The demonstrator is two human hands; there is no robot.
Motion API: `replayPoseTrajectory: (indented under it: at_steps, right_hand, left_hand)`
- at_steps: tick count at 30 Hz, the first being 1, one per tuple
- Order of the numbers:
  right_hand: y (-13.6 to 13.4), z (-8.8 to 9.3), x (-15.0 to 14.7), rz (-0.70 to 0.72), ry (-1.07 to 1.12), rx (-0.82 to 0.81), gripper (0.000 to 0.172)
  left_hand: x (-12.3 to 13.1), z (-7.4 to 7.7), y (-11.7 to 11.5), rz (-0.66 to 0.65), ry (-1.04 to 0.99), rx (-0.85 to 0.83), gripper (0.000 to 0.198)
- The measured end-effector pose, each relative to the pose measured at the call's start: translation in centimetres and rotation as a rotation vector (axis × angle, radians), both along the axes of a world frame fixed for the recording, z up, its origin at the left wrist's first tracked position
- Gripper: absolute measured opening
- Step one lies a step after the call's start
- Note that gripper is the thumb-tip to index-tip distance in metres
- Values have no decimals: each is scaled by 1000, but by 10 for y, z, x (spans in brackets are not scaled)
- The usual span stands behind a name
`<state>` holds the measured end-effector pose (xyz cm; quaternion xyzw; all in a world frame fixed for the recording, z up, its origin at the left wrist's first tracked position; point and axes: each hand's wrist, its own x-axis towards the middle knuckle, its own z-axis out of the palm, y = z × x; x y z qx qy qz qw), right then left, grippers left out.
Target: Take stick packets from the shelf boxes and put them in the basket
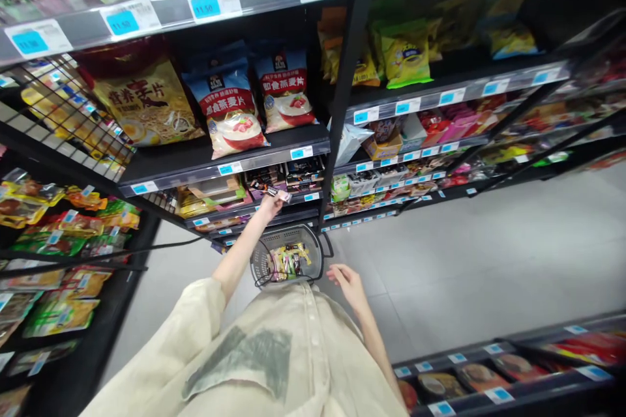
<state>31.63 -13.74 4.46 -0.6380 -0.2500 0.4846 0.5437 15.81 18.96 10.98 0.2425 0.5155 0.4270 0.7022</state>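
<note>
My left hand (270,205) reaches to a low shelf, its fingers closed on a small pale packet (284,197). Dark boxes of small packaged goods (306,171) stand on the shelf just beyond it. Below the hand, a grey plastic shopping basket (317,254) rests by the foot of the shelving. Several small wrapped snacks (296,259) lie in the basket. To the right of the basket hangs my right hand (346,279), fingers loosely bent and apart, with nothing visible in it.
Oatmeal bags (229,111) and a large brown-gold cereal bag (147,94) stand on the shelf above. A black upright post (342,71) divides the shelving. Bagged snacks (59,234) fill a rack at left. Another shelf with bowls (482,378) runs along the lower right, across the grey tiled floor (440,247).
</note>
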Motion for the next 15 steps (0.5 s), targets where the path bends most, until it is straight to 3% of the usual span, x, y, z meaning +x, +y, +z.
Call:
replayPoseTrajectory:
  at_steps: [3,7,11,15]
  right_hand:
    - [-22,-14,6,-104,-2,-51,76]
    - [-46,-29,8,-238,6,-118,76]
    - [-59,-39,10,-324,6,-151,74]
    - [-62,-48,15,-415,29,-138,70]
  left_hand:
    - [3,6,44,140,79,17,21]
    - [12,9,87,296,168,32,19]
    - [20,10,113,361,223,22,19]
    - [26,9,122,315,217,63,23]
